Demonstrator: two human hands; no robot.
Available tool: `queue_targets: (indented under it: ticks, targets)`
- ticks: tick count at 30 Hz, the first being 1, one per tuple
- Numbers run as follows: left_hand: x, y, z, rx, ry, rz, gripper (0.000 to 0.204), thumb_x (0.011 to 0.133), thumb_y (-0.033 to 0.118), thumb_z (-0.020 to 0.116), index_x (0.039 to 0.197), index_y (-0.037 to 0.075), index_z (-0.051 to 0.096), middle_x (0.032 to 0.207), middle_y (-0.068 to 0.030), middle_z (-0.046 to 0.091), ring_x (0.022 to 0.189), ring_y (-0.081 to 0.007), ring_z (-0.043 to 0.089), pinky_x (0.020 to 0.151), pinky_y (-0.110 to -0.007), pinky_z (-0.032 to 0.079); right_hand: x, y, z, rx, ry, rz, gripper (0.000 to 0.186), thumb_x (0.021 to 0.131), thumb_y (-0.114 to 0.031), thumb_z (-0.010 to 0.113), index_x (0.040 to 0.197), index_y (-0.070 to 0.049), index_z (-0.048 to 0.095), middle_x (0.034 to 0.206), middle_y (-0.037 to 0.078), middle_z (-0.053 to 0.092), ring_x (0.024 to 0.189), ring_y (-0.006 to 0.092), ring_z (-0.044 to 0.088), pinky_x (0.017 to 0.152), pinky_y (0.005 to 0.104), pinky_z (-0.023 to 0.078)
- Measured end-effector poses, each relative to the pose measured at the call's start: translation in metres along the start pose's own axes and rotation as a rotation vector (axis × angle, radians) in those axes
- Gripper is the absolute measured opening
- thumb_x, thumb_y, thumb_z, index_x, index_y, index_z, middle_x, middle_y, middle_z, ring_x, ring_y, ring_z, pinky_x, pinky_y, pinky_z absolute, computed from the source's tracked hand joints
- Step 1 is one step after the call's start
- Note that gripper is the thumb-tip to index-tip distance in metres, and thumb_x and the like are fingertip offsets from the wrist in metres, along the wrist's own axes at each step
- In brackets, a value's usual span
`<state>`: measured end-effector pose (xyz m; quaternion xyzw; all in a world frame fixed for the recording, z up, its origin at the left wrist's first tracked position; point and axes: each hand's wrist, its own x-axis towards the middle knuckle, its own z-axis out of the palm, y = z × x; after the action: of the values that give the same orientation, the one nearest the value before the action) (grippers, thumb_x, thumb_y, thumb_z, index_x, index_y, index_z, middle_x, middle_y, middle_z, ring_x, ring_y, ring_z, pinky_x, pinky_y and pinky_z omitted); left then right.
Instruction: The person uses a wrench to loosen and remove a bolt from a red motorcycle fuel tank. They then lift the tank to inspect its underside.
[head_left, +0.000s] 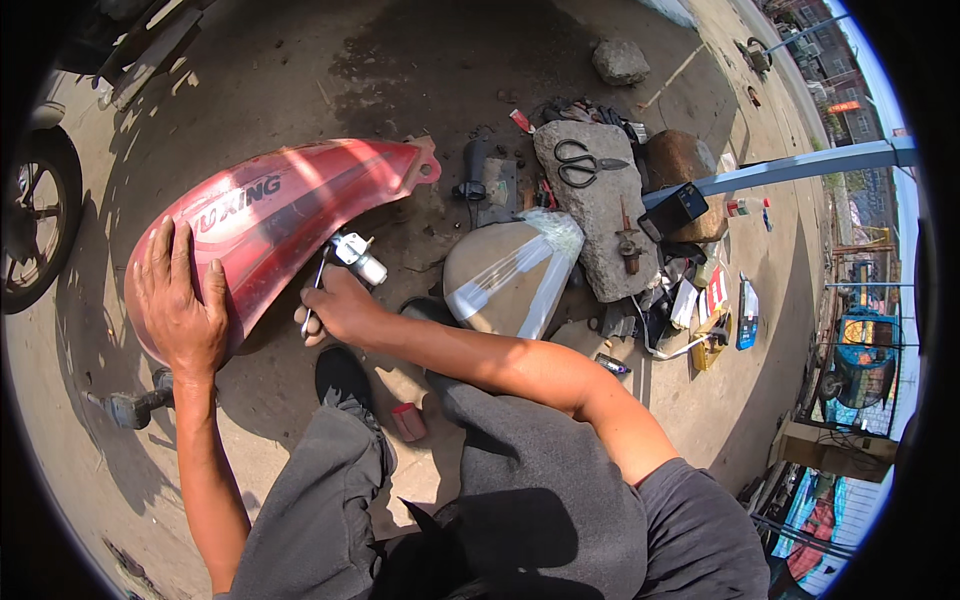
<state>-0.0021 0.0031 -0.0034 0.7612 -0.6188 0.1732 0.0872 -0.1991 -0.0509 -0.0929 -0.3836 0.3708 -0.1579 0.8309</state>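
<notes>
A red motorcycle fuel tank (300, 190) lies on the ground at the left. My left hand (185, 300) rests flat on its rounded end with the fingers apart. At the tank's lower edge is a silver metal fitting (362, 260) with a cylindrical part. My right hand (330, 305) grips a slim silver wrench (305, 320) beside that fitting; the wrench's upper end is at or near it.
A taped, rounded part (480, 280) lies right of centre. Beyond it a stone slab (565, 145) bears black scissors (580, 163). Around it are a boulder (675, 155), a blue beam (800, 158) and scattered parts. A wheel (60, 220) stands far left.
</notes>
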Motion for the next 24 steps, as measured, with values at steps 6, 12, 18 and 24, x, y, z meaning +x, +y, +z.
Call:
queue_targets:
  ticks: [6,12,18,24]
  targets:
    - [0.001,0.003,-0.001,0.016,0.005,0.021,0.053,0.093,0.032,0.055,0.140,0.010,0.050,0.147,-0.0111,0.045,0.137,-0.0307,0.039,0.117,-0.046,0.022,-0.004,-0.023,-0.024,0.899,-0.368,0.202,0.018,0.101,-0.012,0.044,0.095,0.001,0.054,0.088,0.011,0.063,0.062,0.0133,0.061,0.064,0.0272,0.060]
    - [0.000,-0.001,-0.001,0.029,0.010,0.037,0.052,0.095,0.034,0.054,0.140,0.009,0.051,0.148,-0.0114,0.044,0.137,-0.0310,0.039,0.117,-0.047,0.022,-0.007,-0.010,-0.003,0.240,-0.010,0.072,0.021,0.097,-0.012,0.050,0.095,0.009,0.053,0.083,0.015,0.063,0.061,0.0192,0.063,0.053,0.0331,0.060]
    - [0.000,-0.002,0.001,0.017,0.003,0.028,0.052,0.095,0.036,0.053,0.140,0.010,0.050,0.149,-0.0109,0.044,0.138,-0.0308,0.039,0.117,-0.047,0.021,0.003,0.011,0.007,-0.037,0.148,-0.120,0.022,0.094,-0.009,0.049,0.089,0.012,0.052,0.074,0.018,0.061,0.054,0.0235,0.062,0.046,0.0351,0.058]
    - [0.000,-0.002,0.001,0.033,0.000,0.025,0.052,0.095,0.036,0.053,0.141,0.011,0.050,0.149,-0.0104,0.043,0.138,-0.0306,0.038,0.117,-0.047,0.021,0.001,-0.001,0.001,0.087,0.012,0.015,0.023,0.095,-0.011,0.049,0.084,0.009,0.054,0.074,0.014,0.062,0.058,0.0215,0.064,0.049,0.0303,0.057]
